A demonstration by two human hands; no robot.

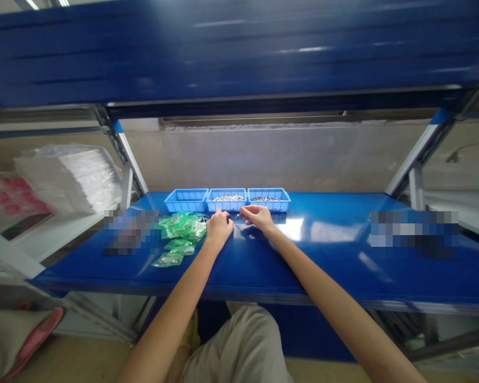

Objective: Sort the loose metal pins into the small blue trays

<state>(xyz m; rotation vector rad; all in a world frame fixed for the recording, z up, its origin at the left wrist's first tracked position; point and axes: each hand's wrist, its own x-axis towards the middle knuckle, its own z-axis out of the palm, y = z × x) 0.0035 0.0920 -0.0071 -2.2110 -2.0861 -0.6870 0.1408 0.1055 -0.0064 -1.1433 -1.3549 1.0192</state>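
Note:
My left hand (219, 227) is closed with its fingers curled, just to the right of a pile of green-and-clear plastic bags (186, 226); what lies in its grip is hidden. Close by, my right hand (258, 215) pinches a small thin piece between thumb and fingertips, too small to name. Behind the hands stand three blue bins in a row. The left bin (186, 200) looks bare inside, the middle bin (226, 206) holds many small silvery parts, and the right bin (269, 206) holds dark thin parts.
The blue table (331, 266) reflects light. Blurred-out items lie at its left and right ends. Slanted metal posts (417, 141) carry a blue shelf (239, 53) above. At left, a plastic-wrapped white stack (77, 178) sits on a neighbouring shelf. A person's pink shoe (42, 335) shows lower left.

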